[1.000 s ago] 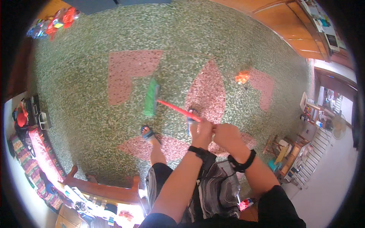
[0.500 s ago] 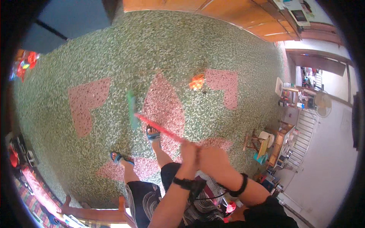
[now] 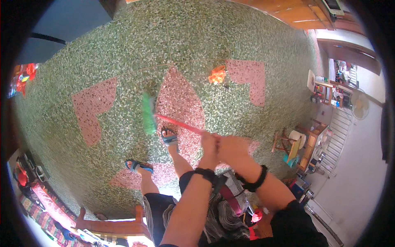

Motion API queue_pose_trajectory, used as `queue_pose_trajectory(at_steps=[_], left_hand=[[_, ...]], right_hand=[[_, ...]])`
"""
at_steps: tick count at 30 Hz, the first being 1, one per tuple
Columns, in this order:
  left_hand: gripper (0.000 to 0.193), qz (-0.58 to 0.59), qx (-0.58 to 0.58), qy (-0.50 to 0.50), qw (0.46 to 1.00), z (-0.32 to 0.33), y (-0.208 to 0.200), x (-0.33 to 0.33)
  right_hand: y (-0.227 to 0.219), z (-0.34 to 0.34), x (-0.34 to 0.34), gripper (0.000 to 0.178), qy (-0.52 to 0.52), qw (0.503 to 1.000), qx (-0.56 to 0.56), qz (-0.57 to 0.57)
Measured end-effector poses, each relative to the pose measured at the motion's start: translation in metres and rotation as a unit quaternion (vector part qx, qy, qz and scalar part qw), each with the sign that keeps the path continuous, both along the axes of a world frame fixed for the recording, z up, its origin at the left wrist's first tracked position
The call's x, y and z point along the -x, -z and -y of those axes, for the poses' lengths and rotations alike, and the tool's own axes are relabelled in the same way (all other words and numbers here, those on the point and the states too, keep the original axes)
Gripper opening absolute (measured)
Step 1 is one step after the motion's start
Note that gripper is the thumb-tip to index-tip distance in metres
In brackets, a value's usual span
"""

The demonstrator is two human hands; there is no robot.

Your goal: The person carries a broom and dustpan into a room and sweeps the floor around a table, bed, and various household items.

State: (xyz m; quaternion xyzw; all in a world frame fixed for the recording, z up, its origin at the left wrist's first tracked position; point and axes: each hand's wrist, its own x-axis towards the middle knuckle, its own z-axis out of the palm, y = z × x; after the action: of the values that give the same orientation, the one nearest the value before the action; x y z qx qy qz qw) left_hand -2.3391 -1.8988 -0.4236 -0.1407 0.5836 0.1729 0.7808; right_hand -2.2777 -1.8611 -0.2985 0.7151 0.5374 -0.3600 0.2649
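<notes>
A broom (image 3: 179, 122) with a red handle and a green head reaches down and to the left from my hands. Its green bristles (image 3: 148, 113) are close to the speckled floor, just left of the pink leaf-shaped inlay. My left hand (image 3: 210, 145) is wrapped round the handle. Right beside it, my right hand (image 3: 231, 149) is closed on the same handle, its fingers partly hidden. Farther off, a crumpled orange plastic bag (image 3: 217, 75) lies on the floor, with a small dark bit next to it.
My sandalled feet (image 3: 169, 138) stand close to the broom head. A wooden bench (image 3: 111, 226) is at the lower left, a dark grey cabinet (image 3: 74, 20) at the upper left. Wooden cupboards (image 3: 288, 12) line the far side. A small chair (image 3: 293, 147) stands on the right.
The broom head now shows wider and sits slightly lower right. My hands have shifted a little up and right, still on the handle. The view has shifted; the bag lies higher in it.
</notes>
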Motion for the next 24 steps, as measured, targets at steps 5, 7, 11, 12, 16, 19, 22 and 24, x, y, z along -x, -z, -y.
queue_pose_trajectory(at_steps=[5, 7, 11, 12, 16, 19, 22, 24], left_hand=[[0.038, 0.156, 0.018, 0.02, 0.987, -0.011, -0.07, -0.08], [0.036, 0.153, 0.007, -0.057, 0.987, -0.006, -0.086, -0.089], [0.038, 0.09, -0.023, 0.044, 0.995, 0.01, -0.104, -0.055], [0.038, 0.088, -0.022, 0.048, 0.995, 0.012, -0.107, -0.043], [0.049, -0.132, -0.08, 0.037, 0.987, 0.015, -0.074, 0.012], [0.047, -0.201, -0.101, 0.125, 0.966, 0.001, -0.021, 0.058], [0.049, -0.179, -0.029, 0.089, 0.979, -0.022, 0.038, 0.097], [0.044, -0.192, -0.069, 0.118, 0.972, -0.036, 0.045, 0.092]], right_hand=[[-0.063, 0.013, -0.059, 0.026, 0.023, 0.992, -0.052, 0.11], [-0.074, 0.02, -0.063, 0.028, 0.0, 0.989, -0.072, 0.127], [-0.106, 0.018, -0.031, 0.025, -0.035, 0.993, -0.065, 0.09], [-0.11, 0.022, -0.024, 0.022, -0.014, 0.995, -0.061, 0.076], [-0.077, 0.019, 0.018, 0.027, -0.009, 0.998, -0.061, -0.03], [-0.042, -0.005, 0.048, 0.026, -0.014, 0.997, -0.027, -0.075], [0.02, -0.009, 0.07, 0.024, -0.042, 0.993, -0.049, -0.102], [0.044, -0.012, 0.061, 0.023, -0.045, 0.993, -0.049, -0.1]])
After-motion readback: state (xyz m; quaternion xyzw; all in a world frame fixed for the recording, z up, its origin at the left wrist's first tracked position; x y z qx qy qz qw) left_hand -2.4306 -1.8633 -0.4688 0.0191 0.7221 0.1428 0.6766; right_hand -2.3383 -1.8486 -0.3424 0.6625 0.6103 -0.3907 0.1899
